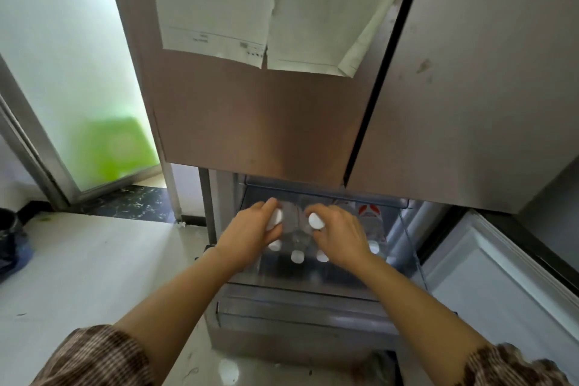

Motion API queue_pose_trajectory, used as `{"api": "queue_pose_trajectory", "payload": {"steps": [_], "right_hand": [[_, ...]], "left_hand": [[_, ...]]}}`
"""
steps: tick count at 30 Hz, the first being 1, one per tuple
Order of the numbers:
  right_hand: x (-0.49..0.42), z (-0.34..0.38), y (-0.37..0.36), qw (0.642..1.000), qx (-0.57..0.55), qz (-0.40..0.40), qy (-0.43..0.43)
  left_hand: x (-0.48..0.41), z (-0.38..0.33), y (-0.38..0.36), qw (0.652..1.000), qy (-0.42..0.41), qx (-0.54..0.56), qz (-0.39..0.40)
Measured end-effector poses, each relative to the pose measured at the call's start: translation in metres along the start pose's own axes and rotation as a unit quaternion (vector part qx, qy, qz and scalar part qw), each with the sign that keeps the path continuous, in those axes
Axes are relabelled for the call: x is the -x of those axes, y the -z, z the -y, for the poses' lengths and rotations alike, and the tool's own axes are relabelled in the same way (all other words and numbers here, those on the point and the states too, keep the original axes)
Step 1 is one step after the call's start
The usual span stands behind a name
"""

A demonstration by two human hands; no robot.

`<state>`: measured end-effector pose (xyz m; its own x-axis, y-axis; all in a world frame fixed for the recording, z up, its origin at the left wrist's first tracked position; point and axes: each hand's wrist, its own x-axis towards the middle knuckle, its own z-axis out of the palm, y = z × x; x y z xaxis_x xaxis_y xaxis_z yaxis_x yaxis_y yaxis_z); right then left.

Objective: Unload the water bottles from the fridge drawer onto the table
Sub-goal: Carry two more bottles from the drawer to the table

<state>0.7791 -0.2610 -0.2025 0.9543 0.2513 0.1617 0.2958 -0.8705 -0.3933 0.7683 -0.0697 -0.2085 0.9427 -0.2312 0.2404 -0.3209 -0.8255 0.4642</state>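
Note:
The fridge drawer (313, 301) is pulled out below the brown fridge doors. Several clear water bottles with white caps stand upright inside it, among them one at the front middle (297, 256). My left hand (250, 233) is wrapped around the neck of a white-capped bottle (276, 217) at the drawer's back left. My right hand (340, 236) grips the neck of another white-capped bottle (315, 221) beside it. A bottle with a red label (369, 211) stands at the back right. The bottles' lower bodies are mostly hidden by my hands and the drawer wall.
Two closed fridge doors (266, 110) hang above the drawer with paper sheets (219, 3) stuck on them. An open lower door (501, 276) stands at the right. A pale floor (94, 260) lies to the left, with a dark bin (11, 238) at its far-left edge.

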Motion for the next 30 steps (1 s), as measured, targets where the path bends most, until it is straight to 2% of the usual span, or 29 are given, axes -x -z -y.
{"api": "queue_pose_trajectory", "payload": {"steps": [5, 9, 14, 17, 21, 26, 30], "right_hand": [[0.012, 0.033, 0.027, 0.996, -0.079, 0.007, -0.035], [0.033, 0.082, 0.044, 0.995, -0.095, 0.006, -0.013], [0.064, 0.171, 0.068, 0.991, -0.128, -0.030, 0.023], [0.083, 0.226, 0.075, 0.988, -0.146, -0.022, 0.050], [0.112, 0.293, 0.056, 0.983, -0.168, 0.028, 0.074], [0.147, 0.369, -0.004, 0.966, -0.198, 0.120, 0.111], [0.169, 0.437, -0.061, 0.956, -0.172, 0.174, 0.161]], "left_hand": [[0.032, 0.000, 0.034, 0.998, 0.035, 0.053, -0.018], [0.067, 0.002, 0.075, 0.994, 0.048, 0.071, -0.070], [0.129, 0.009, 0.148, 0.988, 0.044, 0.057, -0.133], [0.177, 0.018, 0.193, 0.985, 0.052, 0.055, -0.153], [0.250, 0.042, 0.236, 0.985, 0.091, 0.012, -0.144], [0.349, 0.084, 0.262, 0.983, 0.156, 0.010, -0.099], [0.429, 0.123, 0.278, 0.967, 0.230, -0.007, -0.114]]}}
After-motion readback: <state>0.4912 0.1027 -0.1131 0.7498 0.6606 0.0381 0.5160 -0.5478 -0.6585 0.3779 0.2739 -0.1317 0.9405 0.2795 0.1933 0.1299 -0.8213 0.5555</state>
